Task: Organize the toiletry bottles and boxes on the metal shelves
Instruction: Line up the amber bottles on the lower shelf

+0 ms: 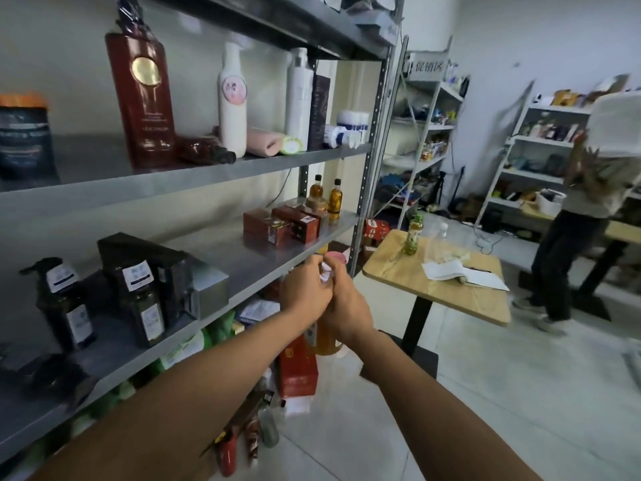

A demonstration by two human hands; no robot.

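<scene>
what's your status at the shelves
Left hand and right hand grip a small white item. Held at front edge of middle shelf. Red boxes sit farther back, not in the way.

The left hand [305, 289] and right hand [347, 308] are meeting just in front of the middle shelf [242, 258] edge. Both are curling round a small white item [326, 270], kind not discernible. On that shelf, brown boxes [277, 225] are sitting beside two amber bottles [334, 199], with dark bottles [144, 307] standing further left. On the upper shelf [104, 157], a tall red bottle [142, 98] is standing upright and a pink tube [267, 142] is lying flat. A green bottle [411, 237] is standing on the wooden table [461, 307].
</scene>
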